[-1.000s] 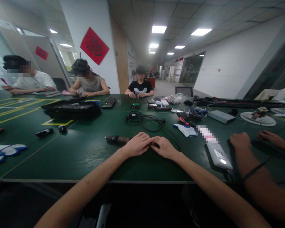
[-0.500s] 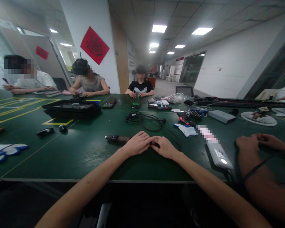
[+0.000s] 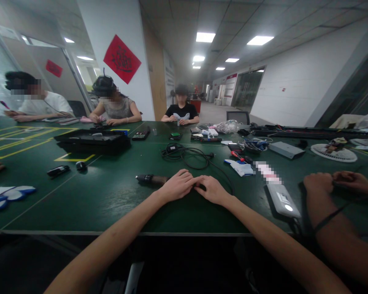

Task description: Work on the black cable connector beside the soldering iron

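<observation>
On the green table in front of me lies a dark pistol-less electric screwdriver (image 3: 151, 179), its tip pointing left. My left hand (image 3: 179, 184) is closed over its rear part, which the hand hides. My right hand (image 3: 213, 189) meets it, fingertips touching the left fingers. The right fingers are bent together around a dark part that I cannot make out, perhaps the tool's back end. Beyond both hands a black power cord (image 3: 191, 157) lies in loops, one run of it curving down behind my right hand.
To the right are a red-handled screwdriver (image 3: 237, 156), white-blue gloves (image 3: 241, 167), a grey power bank (image 3: 283, 200) and a neighbour's hands (image 3: 319, 183). A black tray (image 3: 92, 141), small black parts (image 3: 58, 170) and more gloves (image 3: 10, 194) lie left. Several people sit across the table.
My hands and the tool stay almost still; my right fingers shift very slightly. Across the table, a person's hand has risen a little.
</observation>
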{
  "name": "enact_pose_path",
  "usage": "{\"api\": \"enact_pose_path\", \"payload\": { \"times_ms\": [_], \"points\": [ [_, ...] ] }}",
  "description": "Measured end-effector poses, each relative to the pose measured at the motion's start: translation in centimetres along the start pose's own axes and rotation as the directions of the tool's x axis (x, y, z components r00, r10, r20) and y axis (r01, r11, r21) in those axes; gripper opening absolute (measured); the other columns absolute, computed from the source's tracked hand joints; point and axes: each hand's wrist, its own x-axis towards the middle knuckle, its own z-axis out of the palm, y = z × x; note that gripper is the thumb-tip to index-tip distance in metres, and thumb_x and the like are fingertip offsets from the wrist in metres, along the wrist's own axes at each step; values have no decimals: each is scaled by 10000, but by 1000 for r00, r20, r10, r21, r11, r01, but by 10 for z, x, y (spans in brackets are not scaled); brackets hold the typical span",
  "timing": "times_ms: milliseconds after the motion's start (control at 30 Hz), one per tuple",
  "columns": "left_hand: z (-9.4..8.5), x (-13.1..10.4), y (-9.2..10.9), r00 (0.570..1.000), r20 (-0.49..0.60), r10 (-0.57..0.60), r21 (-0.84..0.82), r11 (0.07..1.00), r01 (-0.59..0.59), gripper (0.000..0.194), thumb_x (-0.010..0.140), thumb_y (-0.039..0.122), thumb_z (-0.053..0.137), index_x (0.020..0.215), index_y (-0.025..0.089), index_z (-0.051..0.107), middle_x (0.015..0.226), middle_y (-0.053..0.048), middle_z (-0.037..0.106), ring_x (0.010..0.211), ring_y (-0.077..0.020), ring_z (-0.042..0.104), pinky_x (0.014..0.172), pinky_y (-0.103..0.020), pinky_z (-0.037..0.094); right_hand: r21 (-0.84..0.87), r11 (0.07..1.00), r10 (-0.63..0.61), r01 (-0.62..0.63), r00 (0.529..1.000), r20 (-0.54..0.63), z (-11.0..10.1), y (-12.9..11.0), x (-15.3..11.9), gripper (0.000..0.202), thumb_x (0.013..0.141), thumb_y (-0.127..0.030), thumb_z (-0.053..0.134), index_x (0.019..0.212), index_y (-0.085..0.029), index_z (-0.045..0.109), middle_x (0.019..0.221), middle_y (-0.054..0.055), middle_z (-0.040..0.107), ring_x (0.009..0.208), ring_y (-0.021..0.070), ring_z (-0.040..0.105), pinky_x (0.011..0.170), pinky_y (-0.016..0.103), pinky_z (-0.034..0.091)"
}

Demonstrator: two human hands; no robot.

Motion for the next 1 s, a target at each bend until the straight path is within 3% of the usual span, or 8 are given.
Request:
{"api": "enact_pose_path", "payload": {
  "times_ms": [300,467,867,1000],
  "points": [
    [-1,0,0,1000,2,2,-10,1000,-2,604,989,209,505,1567,208,331,1224,-89,634,1191,-239,559,1184,-461,337,18,1000,8,-8,1000,10,-2,-1,0,57,966,-236,664,994,-187,672,1077,77,697,978,217,649,881,349,489],
    [-6,0,1,1000,-6,-27,-15,1000,27,591,1013,295,518,1567,210,333,1203,-87,633,1180,-249,558,1153,-456,370,24,1000,-17,17,1000,12,-3,0,0,40,963,-228,667,986,-194,670,1058,68,702,1012,223,646,895,348,486],
    [-2,-1,0,1000,14,20,-14,1000,-20,634,972,196,508,1576,203,315,1216,-86,639,1174,-228,571,1201,-463,322,15,1000,6,-7,1000,11,0,0,1,72,963,-234,667,1019,-192,682,1068,72,701,960,214,652,881,347,490],
    [-3,-1,0,1000,7,-6,16,1000,6,606,991,254,521,1565,196,337,1206,-90,639,1175,-239,569,1186,-466,340,24,1000,-5,5,1000,6,0,0,1,54,959,-220,668,1005,-192,678,1060,66,703,998,220,650,906,353,487]
  ]
}}
